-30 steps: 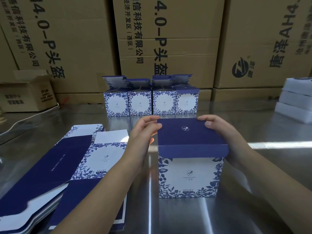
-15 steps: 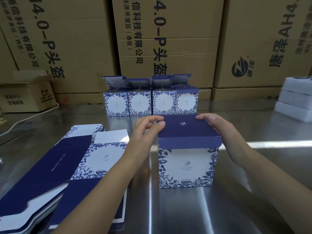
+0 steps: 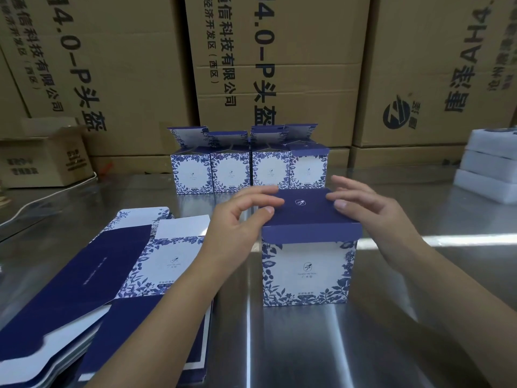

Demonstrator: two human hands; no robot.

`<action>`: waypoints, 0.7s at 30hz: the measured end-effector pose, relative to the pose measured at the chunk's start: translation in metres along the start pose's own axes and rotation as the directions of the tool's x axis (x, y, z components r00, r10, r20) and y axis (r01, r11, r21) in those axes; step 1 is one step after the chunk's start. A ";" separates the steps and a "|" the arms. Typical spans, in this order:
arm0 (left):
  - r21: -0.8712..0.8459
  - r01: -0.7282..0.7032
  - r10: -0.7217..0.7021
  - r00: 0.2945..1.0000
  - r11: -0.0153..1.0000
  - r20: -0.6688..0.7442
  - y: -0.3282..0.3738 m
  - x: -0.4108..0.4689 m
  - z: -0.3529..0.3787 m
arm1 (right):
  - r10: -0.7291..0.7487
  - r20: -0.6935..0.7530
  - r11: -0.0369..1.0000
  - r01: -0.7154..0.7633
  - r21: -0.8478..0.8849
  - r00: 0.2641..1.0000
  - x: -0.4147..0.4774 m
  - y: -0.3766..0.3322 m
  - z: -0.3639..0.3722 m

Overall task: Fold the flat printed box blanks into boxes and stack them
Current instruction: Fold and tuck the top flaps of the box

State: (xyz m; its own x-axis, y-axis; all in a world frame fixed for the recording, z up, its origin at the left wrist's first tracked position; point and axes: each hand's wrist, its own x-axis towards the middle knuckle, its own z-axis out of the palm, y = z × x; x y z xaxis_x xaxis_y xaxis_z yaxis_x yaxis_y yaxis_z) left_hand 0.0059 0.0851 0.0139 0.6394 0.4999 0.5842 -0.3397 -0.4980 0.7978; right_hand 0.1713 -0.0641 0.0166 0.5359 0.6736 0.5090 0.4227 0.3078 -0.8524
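the left hand (image 3: 237, 228) is open, fingers almost straight, the tips resting on the left edge of the dark blue lid (image 3: 305, 217). the right hand (image 3: 372, 214) is open too, fingers spread, the thumb touching the lid's right edge. between both hands the folded box (image 3: 307, 270) stands upright on the steel table (image 3: 419, 317). left of the left hand lies a pile of flat blanks (image 3: 112, 270). beyond the fingertips four folded boxes (image 3: 246, 172) stand in a row.
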 end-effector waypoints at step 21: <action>0.127 -0.069 0.061 0.996 0.990 0.069 0.004 -0.007 0.009 | -0.243 0.060 0.944 0.250 -0.215 0.968 -0.013 -0.003 0.022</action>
State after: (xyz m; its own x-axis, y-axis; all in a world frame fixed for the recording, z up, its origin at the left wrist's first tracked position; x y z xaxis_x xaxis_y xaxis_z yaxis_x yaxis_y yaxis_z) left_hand 0.0068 0.0731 0.0119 0.6640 0.4183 0.6198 -0.2929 -0.6171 0.7303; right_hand 0.1471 -0.0592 0.0097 0.3723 0.6177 0.6927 0.6902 0.3148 -0.6516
